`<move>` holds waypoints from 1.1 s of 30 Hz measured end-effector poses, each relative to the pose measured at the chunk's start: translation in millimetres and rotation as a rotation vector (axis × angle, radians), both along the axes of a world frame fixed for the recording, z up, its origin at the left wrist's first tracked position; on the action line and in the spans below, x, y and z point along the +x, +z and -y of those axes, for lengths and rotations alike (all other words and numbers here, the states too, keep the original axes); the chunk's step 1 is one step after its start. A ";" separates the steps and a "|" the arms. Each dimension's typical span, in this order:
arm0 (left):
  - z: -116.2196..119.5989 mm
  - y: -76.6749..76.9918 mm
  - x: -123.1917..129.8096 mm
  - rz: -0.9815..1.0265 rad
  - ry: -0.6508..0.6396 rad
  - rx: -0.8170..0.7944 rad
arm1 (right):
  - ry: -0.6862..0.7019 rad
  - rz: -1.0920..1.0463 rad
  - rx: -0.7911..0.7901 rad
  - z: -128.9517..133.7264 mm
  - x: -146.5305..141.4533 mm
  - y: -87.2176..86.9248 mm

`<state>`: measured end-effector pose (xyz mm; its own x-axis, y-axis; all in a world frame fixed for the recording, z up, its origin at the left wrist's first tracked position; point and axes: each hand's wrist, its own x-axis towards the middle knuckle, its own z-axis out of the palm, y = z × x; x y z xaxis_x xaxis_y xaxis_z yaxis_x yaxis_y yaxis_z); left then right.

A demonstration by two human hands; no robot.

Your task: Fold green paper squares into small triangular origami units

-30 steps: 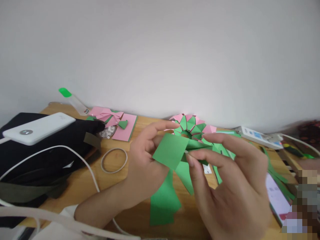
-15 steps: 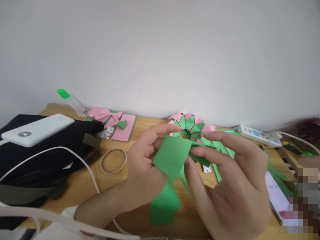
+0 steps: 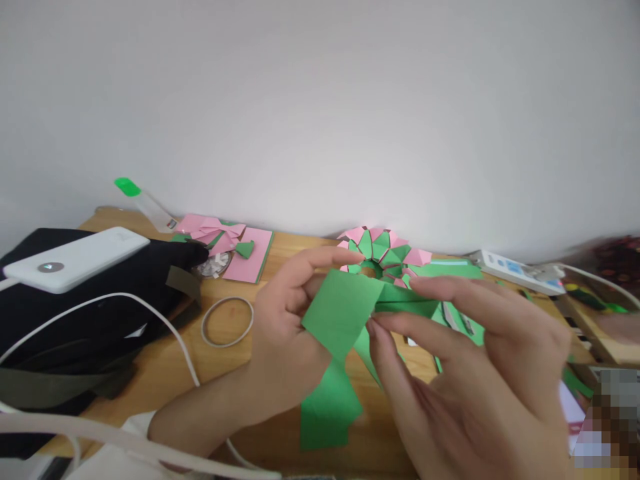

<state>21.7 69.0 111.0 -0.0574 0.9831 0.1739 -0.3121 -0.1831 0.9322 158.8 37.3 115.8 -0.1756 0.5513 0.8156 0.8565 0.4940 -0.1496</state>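
Observation:
A folded piece of green paper [image 3: 341,313] is held up between my two hands, above the table. My left hand [image 3: 285,333] grips its left side from behind, so part of the fingers is hidden. On the right, my right hand [image 3: 465,360] pinches the lower edge near the middle with thumb and finger, beside a narrow folded flap [image 3: 406,300]. Below, more green paper [image 3: 327,407] lies on the wooden table [image 3: 273,427]. Behind the hands stands a ring of folded green and pink paper pieces [image 3: 387,250].
At left, a white power bank [image 3: 77,257] rests on a black bag [image 3: 100,320], with a white cable [image 3: 170,327] crossing the table. Near the wall are pink paper sheets [image 3: 255,257], a glue bottle [image 3: 145,203] and a power strip [image 3: 517,270]. A tape ring [image 3: 204,327] lies left of my hands.
My right hand has moved slightly right and down, its thumb and finger now meeting at the paper's lower edge. The narrow flap shows more. My left hand has barely shifted.

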 end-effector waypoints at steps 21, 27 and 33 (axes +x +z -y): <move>-4.8 -8.3 -2.9 -0.136 0.054 0.114 | 0.140 -0.067 -0.133 6.5 -4.5 5.3; -29.2 -0.2 -53.0 -0.220 0.440 0.130 | 0.319 -0.367 -0.304 -12.6 -0.3 -3.9; -22.0 -14.5 -98.0 -0.219 0.478 0.013 | 0.072 -0.129 -0.879 -113.4 -37.5 -51.3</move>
<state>-76.3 90.9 96.5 -0.4600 0.8538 0.2439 0.0113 -0.2691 0.9630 121.3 150.7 64.5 -0.1704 0.9782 0.1190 0.7781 0.2077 -0.5928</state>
